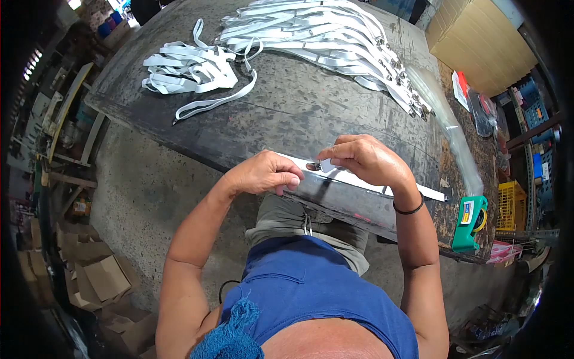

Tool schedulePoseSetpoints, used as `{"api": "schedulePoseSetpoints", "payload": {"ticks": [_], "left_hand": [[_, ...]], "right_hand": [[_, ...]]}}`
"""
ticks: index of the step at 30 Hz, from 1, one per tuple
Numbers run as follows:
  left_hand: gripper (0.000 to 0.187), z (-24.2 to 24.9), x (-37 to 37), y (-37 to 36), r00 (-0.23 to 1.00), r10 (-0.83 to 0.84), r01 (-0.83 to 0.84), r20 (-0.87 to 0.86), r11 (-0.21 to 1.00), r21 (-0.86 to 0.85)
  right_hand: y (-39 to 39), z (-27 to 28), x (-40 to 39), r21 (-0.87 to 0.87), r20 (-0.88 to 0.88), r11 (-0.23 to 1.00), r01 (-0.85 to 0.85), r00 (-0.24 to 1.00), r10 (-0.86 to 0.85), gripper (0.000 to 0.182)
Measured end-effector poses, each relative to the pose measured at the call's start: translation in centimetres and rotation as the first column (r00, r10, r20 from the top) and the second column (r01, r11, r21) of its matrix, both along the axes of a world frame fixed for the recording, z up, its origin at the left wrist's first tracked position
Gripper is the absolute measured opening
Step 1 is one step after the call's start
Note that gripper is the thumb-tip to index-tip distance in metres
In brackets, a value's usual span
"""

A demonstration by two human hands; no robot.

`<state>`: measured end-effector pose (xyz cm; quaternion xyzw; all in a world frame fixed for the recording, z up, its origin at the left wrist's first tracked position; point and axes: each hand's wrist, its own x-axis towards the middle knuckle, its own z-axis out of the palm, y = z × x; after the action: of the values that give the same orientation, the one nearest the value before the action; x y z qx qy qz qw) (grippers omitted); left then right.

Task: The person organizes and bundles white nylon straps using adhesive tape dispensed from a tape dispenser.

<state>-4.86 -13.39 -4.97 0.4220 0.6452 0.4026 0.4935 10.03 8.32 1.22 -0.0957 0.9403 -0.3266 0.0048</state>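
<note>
The blue shirt (pixel 311 287) fills the near edge at six o'clock, with grey shorts (pixel 299 218) just above it against the front edge of the dark worktop (pixel 299 107). Both forearms reach up from there to the middle.

The left hand (pixel 263 173), at about nine o'clock from centre, has its fingers curled down over the near end of a white strap (pixel 359 179) lying along the worktop's front edge; its grip is closed, pressing the strap against the surface. The right hand (pixel 368 158), just to the three o'clock side, pinches with thumb and fingertips closed on a small white fold of the same strap, next to a small dark metal clip (pixel 312 166) between the two hands. A black band (pixel 409 209) circles the right wrist. The strap runs on past that wrist toward four o'clock.

At eleven o'clock lies a loose heap of white straps (pixel 191 69); at one o'clock a larger, neatly fanned bundle of straps (pixel 335 36) with metal clips at the ends. A clear plastic bag (pixel 454 137) stretches along three o'clock, and a green tape dispenser (pixel 469 221) stands at four o'clock on the worktop's corner.
</note>
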Motion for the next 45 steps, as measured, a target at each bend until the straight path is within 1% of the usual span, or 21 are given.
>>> {"api": "schedulePoseSetpoints", "payload": {"ticks": [2, 4, 7, 9, 11, 13, 18, 22, 26, 28, 29, 31, 33, 34, 36, 37, 39, 41, 43, 44, 45], "left_hand": [[0.026, 0.0, -0.2, 0.1, 1.0, -0.029, 0.029, 0.006, 0.999, -0.034], [0.026, -0.5, -0.3, 0.3, 0.997, 0.003, -0.004, 0.078, 1.0, 0.015], [0.028, 0.5, -0.3, 0.7, 0.999, -0.034, 0.035, 0.041, 0.999, -0.022], [0.028, 0.4, -0.3, 0.9, 0.998, -0.06, 0.06, 0.025, 0.998, -0.011], [0.029, 0.3, -0.4, 1.0, 0.996, -0.085, 0.085, 0.008, 0.996, 0.0], [0.03, 0.2, -0.5, 1.0, 0.991, -0.127, 0.127, 0.042, 0.992, 0.014], [0.032, 0.3, -0.6, 1.2, 0.986, -0.127, 0.128, 0.105, 0.992, -0.006], [0.032, -0.3, -0.4, 1.7, 0.979, -0.124, 0.121, 0.161, 0.992, 0.023], [0.033, -0.1, -0.1, 2.3, 0.983, -0.12, 0.114, 0.139, 0.992, 0.046], [0.025, -0.6, 0.0, 2.8, 0.987, -0.155, 0.15, 0.034, 0.98, 0.129], [0.025, -0.8, 0.1, 3.1, 0.987, -0.156, 0.151, 0.035, 0.98, 0.128], [0.025, -1.2, 0.5, 3.6, 0.984, -0.093, 0.075, 0.154, 0.99, 0.119], [0.025, -0.9, 0.3, 3.6, 0.985, -0.088, 0.074, 0.149, 0.992, 0.097], [0.026, -0.6, 0.2, 3.7, 0.986, -0.083, 0.073, 0.142, 0.995, 0.075], [0.026, -0.4, 0.0, 3.5, 0.988, -0.084, 0.077, 0.127, 0.995, 0.06], [0.027, -0.4, -0.1, 3.4, 0.99, -0.082, 0.077, 0.113, 0.996, 0.045], [0.027, -0.7, -0.1, 3.7, 0.988, -0.089, 0.084, 0.127, 0.995, 0.045], [0.027, -0.8, -0.1, 4.3, 0.985, -0.102, 0.097, 0.14, 0.994, 0.045], [0.026, -0.7, 0.0, 5.0, 0.99, -0.101, 0.099, 0.1, 0.995, 0.021], [0.026, -0.5, 0.0, 5.1, 0.989, -0.108, 0.106, 0.099, 0.994, 0.021], [0.026, -0.1, 0.0, 5.2, 0.988, -0.098, 0.097, 0.118, 0.995, 0.019]], "right_hand": [[0.1, -0.2, 0.1, -0.011, 0.002, 1.0, -0.005, 1.0, 0.005, 0.022], [0.2, -0.3, 0.2, -0.02, 0.004, 1.0, -0.011, 1.0, 0.011, 0.022], [-0.1, -0.1, 0.1, -0.036, -0.011, 0.999, -0.024, 1.0, 0.024, 0.019], [-0.2, 0.1, 0.1, -0.081, 0.024, 0.996, 0.022, 1.0, -0.02, 0.015], [0.0, 0.2, 0.2, -0.081, 0.046, 0.996, 0.022, 0.999, -0.018, 0.014], [0.1, 0.2, 0.2, -0.082, 0.068, 0.996, 0.024, 0.998, -0.019, 0.013], [0.2, -0.3, 0.2, -0.146, 0.058, 0.989, -0.012, 0.998, 0.02, 0.013], [0.2, -0.2, 0.0, -0.097, 0.084, 0.995, 0.031, 0.996, -0.022, 0.012], [0.2, -0.7, 0.0, -0.118, 0.088, 0.992, 0.044, 0.996, -0.034, 0.015], [0.2, -0.9, 0.0, -0.136, 0.098, 0.989, 0.061, 0.994, -0.047, 0.016], [0.0, -0.9, -0.1, -0.125, 0.079, 0.989, 0.073, 0.995, -0.064, 0.018], [-0.3, -1.2, -0.1, -0.114, 0.061, 0.99, 0.088, 0.995, -0.081, 0.02], [-0.4, -1.5, -0.1, -0.149, -0.02, 0.981, 0.127, 0.991, -0.131, 0.024], [-0.1, -1.3, 0.0, -0.149, -0.021, 0.98, 0.13, 0.991, -0.134, 0.024], [1.1, -0.8, 0.3, -0.149, 0.225, 0.968, 0.202, 0.96, -0.165, 0.022], [1.8, -1.4, 0.4, -0.149, 0.226, 0.968, 0.202, 0.96, -0.165, 0.022], [2.6, -2.6, 0.3, -0.25, 0.18, 0.955, 0.158, 0.977, -0.115, 0.022], [2.2, -3.2, 0.2, -0.248, 0.176, 0.952, 0.179, 0.975, -0.138, 0.021], [1.5, -3.4, 0.1, -0.262, 0.064, 0.957, 0.126, 0.992, -0.113, 0.021], [1.3, -2.8, 0.2, -0.242, 0.125, 0.958, 0.154, 0.984, -0.127, 0.023], [1.5, -2.7, 0.4, -0.243, 0.124, 0.957, 0.161, 0.983, -0.134, 0.023]]}}
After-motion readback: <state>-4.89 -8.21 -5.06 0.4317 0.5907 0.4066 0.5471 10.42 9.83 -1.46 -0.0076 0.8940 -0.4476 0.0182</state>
